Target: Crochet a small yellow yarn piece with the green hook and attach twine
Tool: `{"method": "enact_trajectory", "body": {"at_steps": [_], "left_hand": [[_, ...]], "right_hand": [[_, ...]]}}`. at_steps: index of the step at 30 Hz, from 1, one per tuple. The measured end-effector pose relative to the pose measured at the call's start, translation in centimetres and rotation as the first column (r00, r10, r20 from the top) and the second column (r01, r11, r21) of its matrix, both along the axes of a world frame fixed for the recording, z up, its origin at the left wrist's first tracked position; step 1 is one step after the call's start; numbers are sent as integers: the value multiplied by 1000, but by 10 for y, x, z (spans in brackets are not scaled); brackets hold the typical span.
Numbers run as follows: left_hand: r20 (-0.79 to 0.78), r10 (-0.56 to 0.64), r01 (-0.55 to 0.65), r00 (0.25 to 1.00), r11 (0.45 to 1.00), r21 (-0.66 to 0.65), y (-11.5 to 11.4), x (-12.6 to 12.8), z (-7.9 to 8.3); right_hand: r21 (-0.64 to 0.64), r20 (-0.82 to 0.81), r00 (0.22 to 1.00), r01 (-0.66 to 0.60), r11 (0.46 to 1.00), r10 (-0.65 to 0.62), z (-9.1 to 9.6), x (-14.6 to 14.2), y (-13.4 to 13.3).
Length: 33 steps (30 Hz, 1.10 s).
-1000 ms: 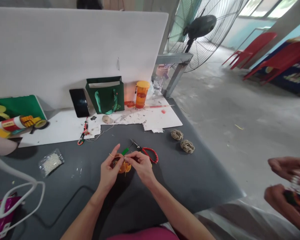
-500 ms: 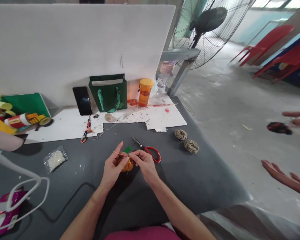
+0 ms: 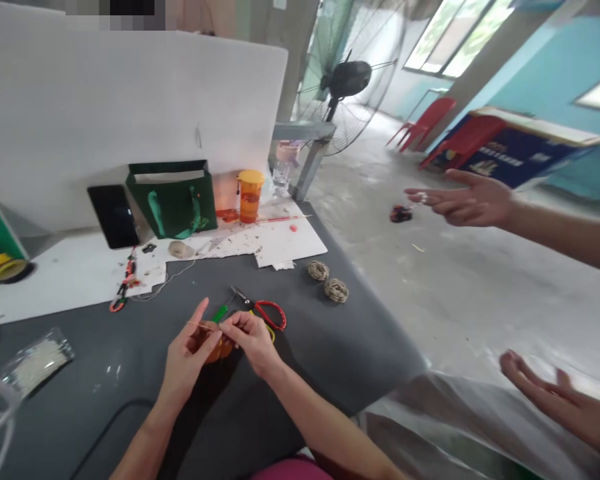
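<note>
My left hand (image 3: 191, 350) is closed around a small orange corded piece (image 3: 224, 349), its thumb pressing on it and its index finger raised. A thin light cord runs across the left fingers towards my right hand (image 3: 253, 339). Those right fingertips are pinched together at the top of the orange piece, on the cord. Just beyond the hands lie red-handled scissors (image 3: 275, 308) and a green-handled tool (image 3: 221, 314) with a thin metal shaft. Part of a yellow handle (image 3: 272, 333) shows behind my right hand. My fingers hide much of the orange piece.
Two coiled cord bundles (image 3: 337, 291) lie near the table's right edge. Behind are a green gift bag (image 3: 185, 203), a phone (image 3: 113, 217) and an orange cup (image 3: 250, 200). A bead packet (image 3: 43, 360) lies left. Another person's hand (image 3: 480, 200) dangles a dark beaded item (image 3: 401, 213).
My view has swung right, so the table things sit further left. The other person's hands show more fully. My two hands keep the same pinch on the orange piece and cord.
</note>
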<state>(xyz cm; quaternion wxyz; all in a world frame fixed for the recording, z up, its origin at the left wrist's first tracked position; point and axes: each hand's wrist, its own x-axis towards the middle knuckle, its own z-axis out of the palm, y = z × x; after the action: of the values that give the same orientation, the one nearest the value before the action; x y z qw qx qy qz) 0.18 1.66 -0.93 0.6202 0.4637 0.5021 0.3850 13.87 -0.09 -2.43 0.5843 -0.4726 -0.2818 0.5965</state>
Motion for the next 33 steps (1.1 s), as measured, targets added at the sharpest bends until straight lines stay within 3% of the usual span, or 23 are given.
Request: {"method": "enact_trajectory", "body": {"at_steps": [13,33], "left_hand": [[-3,-16,16,1000,1000,-1,1,-2,-1],[17,-4,4,1000,1000,-20,3,-4,-3]], "right_hand": [[41,-82,996,20,999,-17,-2,-2,1],[78,-75,996,47,996,-41,-4,-2,1]]}}
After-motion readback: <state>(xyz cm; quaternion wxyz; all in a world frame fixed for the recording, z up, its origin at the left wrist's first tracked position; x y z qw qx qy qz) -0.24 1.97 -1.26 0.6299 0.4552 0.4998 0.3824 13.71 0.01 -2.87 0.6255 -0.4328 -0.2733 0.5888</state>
